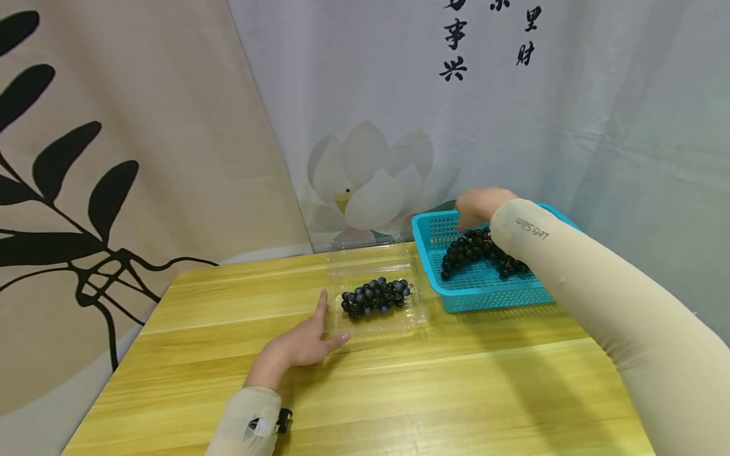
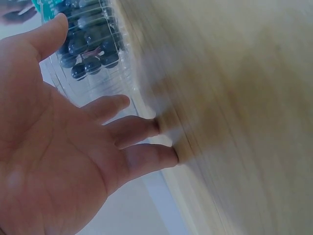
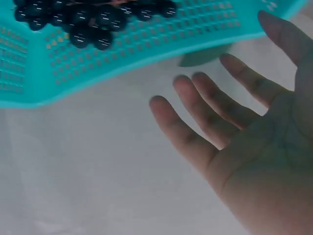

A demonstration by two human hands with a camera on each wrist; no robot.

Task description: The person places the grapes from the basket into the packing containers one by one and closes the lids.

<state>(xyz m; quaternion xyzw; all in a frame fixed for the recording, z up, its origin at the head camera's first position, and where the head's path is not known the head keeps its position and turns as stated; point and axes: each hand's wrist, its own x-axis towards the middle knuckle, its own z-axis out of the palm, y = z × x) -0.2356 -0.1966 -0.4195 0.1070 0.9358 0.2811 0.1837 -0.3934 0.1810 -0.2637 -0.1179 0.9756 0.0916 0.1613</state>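
A bunch of dark grapes (image 1: 374, 297) lies in a clear plastic clamshell box (image 1: 393, 325), whose lid stands open at the back. Thumb and fingers spread, my left hand (image 1: 305, 342) is at the box's left front corner; its fingertips (image 2: 168, 156) rest on the table in the left wrist view. Whether it touches the box I cannot tell. My right hand (image 1: 481, 206) is over the far side of a turquoise basket (image 1: 496, 297) that holds more dark grapes (image 1: 467, 248). In the right wrist view its fingers (image 3: 183, 127) are loosely extended, holding nothing, apart from the grapes (image 3: 93, 24).
The wooden table (image 1: 399, 405) carries both containers, with the basket to the right of the box. Directly behind the table hangs a printed curtain (image 1: 365, 76). My right sleeve (image 1: 599, 304) covers part of the basket's right side.
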